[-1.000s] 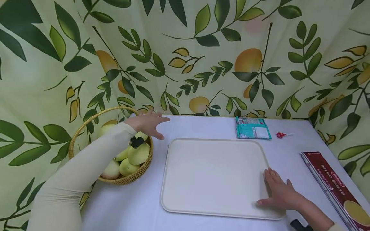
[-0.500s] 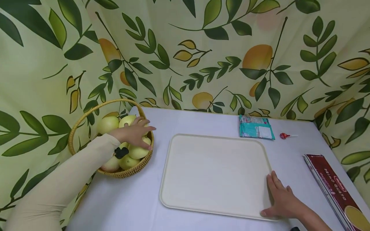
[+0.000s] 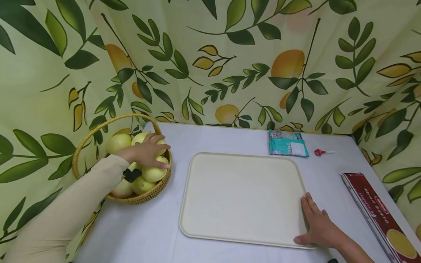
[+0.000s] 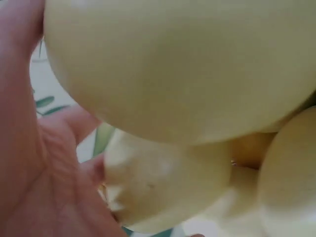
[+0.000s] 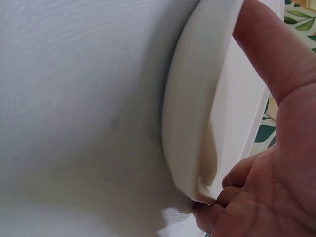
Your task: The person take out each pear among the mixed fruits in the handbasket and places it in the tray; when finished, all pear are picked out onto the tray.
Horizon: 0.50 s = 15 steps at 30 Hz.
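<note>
A wicker basket [image 3: 154, 195] with a tall handle holds several round, pale yellow-green fruits [image 3: 119, 143] on the left of the table. My left hand [image 3: 144, 151] reaches into it and grips one fruit at its right side, thumb and fingers curved round it. In the left wrist view the palm [image 4: 54, 182] lies beside a large smooth fruit [image 4: 173, 69], and fingertips touch a smaller-looking one [image 4: 168, 182]. A cream tray [image 3: 241, 199] lies flat in the middle. My right hand [image 3: 320, 226] rests on its near right corner, fingers along the rim [image 5: 190, 108], thumb on top.
A teal packet [image 3: 287, 143] and a red lollipop [image 3: 320, 152] lie behind the tray. A long dark red spaghetti package [image 3: 378, 215] lies along the right edge. A leaf-and-fruit patterned cloth [image 3: 210, 65] hangs behind the white-covered table [image 3: 138, 233].
My left hand has come back and down from beyond the basket's far rim onto the fruits inside, then stayed there. The right hand has stayed at the tray's edge.
</note>
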Available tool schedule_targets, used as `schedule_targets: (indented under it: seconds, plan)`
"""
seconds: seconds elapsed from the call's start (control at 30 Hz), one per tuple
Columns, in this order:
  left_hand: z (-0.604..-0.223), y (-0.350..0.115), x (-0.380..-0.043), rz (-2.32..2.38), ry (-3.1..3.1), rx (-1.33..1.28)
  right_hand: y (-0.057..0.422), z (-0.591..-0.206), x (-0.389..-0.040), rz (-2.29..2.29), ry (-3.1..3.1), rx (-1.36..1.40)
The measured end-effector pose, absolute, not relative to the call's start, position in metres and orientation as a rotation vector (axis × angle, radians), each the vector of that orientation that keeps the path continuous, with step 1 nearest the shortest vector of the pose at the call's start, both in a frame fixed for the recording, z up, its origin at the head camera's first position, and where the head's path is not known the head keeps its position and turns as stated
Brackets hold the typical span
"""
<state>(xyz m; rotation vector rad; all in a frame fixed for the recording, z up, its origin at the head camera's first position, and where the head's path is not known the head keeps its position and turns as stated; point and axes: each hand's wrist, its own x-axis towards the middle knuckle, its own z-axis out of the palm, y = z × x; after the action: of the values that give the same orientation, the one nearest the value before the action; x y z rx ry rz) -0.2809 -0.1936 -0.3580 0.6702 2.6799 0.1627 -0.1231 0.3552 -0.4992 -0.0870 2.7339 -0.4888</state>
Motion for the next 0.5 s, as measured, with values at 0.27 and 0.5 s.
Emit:
schedule_targets:
  seconds: [0.27,0.5]
  plan:
    - [-0.357,-0.207,-0.285,0.269,2.731,0.804,0.355,-0.505,-0.119,-0.524,2.843,-0.141]
    - [-0.359,-0.209,-0.287,0.332,2.832,0.747,0.356,-0.507,-0.115,-0.511,2.861,-0.107]
